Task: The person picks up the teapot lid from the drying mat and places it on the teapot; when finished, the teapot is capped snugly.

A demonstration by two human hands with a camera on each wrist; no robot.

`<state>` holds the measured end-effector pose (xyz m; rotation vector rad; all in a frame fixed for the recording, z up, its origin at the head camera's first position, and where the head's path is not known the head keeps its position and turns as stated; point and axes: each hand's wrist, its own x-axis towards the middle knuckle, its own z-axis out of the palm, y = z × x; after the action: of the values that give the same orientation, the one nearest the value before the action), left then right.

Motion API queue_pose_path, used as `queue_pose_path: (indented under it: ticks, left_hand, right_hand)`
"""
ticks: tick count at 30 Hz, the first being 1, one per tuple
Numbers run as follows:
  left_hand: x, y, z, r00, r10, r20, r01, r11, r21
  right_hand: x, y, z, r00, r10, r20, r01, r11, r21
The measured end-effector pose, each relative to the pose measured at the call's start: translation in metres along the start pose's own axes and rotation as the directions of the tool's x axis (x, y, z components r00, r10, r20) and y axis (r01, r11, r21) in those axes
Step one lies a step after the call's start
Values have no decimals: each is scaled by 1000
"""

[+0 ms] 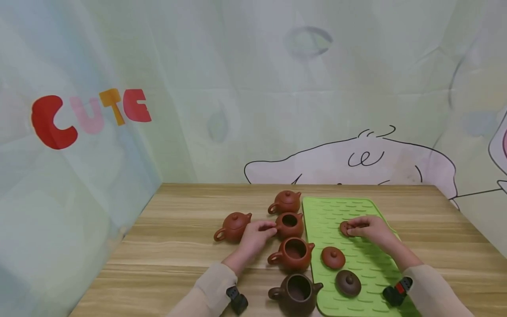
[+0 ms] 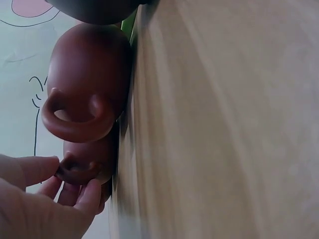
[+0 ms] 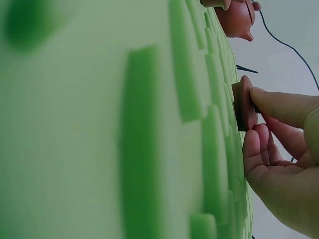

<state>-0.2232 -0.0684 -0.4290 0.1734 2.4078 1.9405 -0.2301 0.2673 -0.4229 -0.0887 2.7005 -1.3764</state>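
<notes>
My left hand (image 1: 256, 237) pinches the handle of a small lidless red-clay teapot (image 1: 291, 226), its dark opening facing up. In the left wrist view, thumb and fingers close round that handle (image 2: 82, 174). Over on the green mat (image 1: 325, 209), my right hand (image 1: 370, 230) grips a small red-clay lid (image 1: 344, 229) by its top. Seen from the right wrist, the lid (image 3: 244, 104) stands with its flange against or close over the mat. Nearer me lie a red-brown lid (image 1: 333, 258) and a dark brown lid (image 1: 348, 283), knobs up.
A larger open red teapot (image 1: 295, 253) and an open dark brown teapot (image 1: 298, 293) stand in line along the mat's left edge. One lidded teapot (image 1: 287, 201) is behind, another lidded teapot (image 1: 234, 226) to the left. A printed cloth hangs behind the wooden table (image 1: 178, 264).
</notes>
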Motion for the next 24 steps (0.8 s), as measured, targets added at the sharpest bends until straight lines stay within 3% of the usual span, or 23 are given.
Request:
queue_pose_path:
  ticks: [13,24]
  left_hand:
    - [-3,3,-1,1000,11,-6,-11,1000,-7]
    - [-1,1,-1,1000,-13,-4,13,1000,-6]
  right_hand:
    - [2,-4,1,1000,-21,2,21,1000,-23]
    - [12,-44,5,996,-94,5,94,994,-50]
